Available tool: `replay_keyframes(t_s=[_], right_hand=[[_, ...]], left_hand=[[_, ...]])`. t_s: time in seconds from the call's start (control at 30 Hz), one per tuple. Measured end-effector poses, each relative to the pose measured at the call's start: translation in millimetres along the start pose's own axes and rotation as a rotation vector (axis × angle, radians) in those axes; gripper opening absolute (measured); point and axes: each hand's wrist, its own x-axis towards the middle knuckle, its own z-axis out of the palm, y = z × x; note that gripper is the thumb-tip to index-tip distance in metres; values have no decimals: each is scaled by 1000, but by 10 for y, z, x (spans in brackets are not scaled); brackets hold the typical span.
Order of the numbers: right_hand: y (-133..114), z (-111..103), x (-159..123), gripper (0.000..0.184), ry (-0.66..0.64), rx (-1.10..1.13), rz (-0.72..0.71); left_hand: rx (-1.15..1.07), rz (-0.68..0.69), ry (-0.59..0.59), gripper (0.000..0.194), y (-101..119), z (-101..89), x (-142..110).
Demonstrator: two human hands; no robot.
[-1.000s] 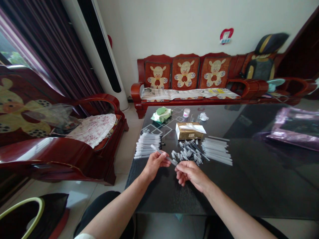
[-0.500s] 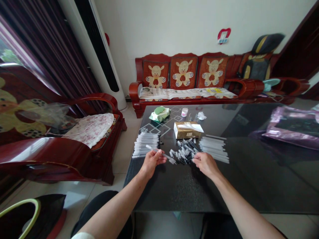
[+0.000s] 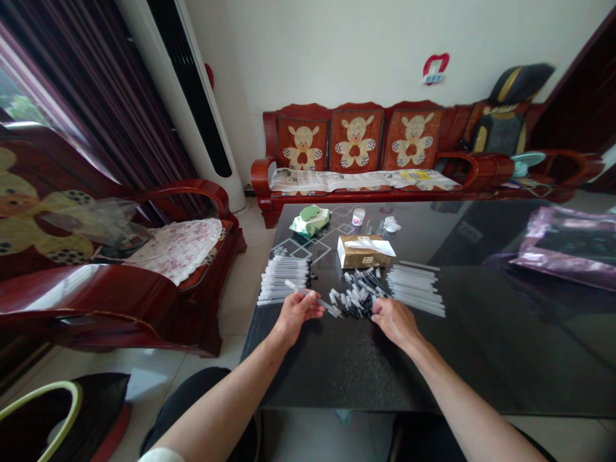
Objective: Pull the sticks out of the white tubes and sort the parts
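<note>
My left hand [image 3: 299,312] pinches a translucent white pen [image 3: 296,287] that slants down to the right, above the table's near left part. At the right edge of a loose heap of pen caps and black parts [image 3: 355,296], my right hand [image 3: 395,319] has its fingers closed and lowered; what they hold, if anything, is hidden. A row of pens with black ends [image 3: 285,279] lies to the left of the heap. Beyond my right hand lies a row of translucent pen barrels [image 3: 416,292].
A gold tissue box [image 3: 362,256] stands behind the heap. Farther back are a green wet-wipes pack [image 3: 310,222], a small white cup [image 3: 358,217] and crumpled tissue [image 3: 391,224]. A shiny purple plastic package [image 3: 568,263] lies on the right of the dark table [image 3: 433,366].
My right hand has moved away from the pen's lower end, to the right, down onto the heap's edge. My left hand keeps hold of the pen and has barely shifted.
</note>
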Motion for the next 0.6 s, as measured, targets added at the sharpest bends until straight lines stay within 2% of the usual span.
replay_keyframes(t_s=[0.13, 0.2, 0.37, 0.5, 0.6], right_hand=[[-44, -34, -17, 4, 42, 56, -29], [-112, -58, -44, 10, 41, 177, -77], [-405, -32, -183, 29, -173, 603, -213], [-594, 33, -268, 24, -244, 655, -225], [-536, -11, -242, 22, -291, 642, -200]], left_hand=[[5, -5, -2, 34, 2, 5, -6], [14, -9, -8, 34, 5, 19, -14], [37, -7, -61, 35, -18, 90, -54], [52, -12, -111, 35, -31, 110, -66], [34, 10, -58, 35, 48, 23, -5]])
